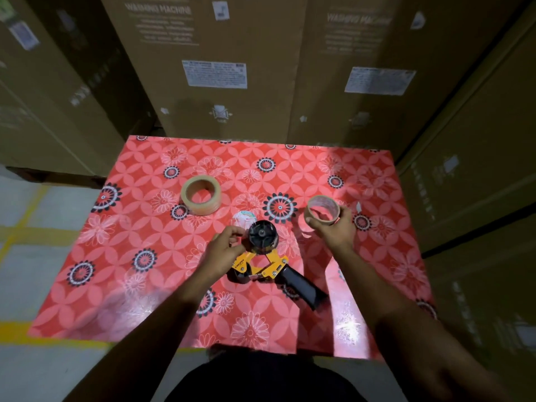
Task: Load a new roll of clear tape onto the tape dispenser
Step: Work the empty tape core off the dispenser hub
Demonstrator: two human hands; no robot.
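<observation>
A yellow tape dispenser (268, 264) with a black handle lies on its side in the middle of the red flowered table (121, 271). Its black spool hub (262, 234) points up and carries no roll. My left hand (222, 252) rests against the dispenser's left side, fingers curled at the frame beside the hub. My right hand (333, 229) holds a thin, nearly bare cardboard tape core (323, 209) just above the table, to the right of the hub. A full roll of clear tape (201, 195) lies flat at the back left, apart from both hands.
Tall cardboard boxes (214, 68) stand close behind and to the right of the table. A small round white sticker or disc (243, 219) lies just behind the hub. Grey floor with yellow lines (17, 236) shows to the left.
</observation>
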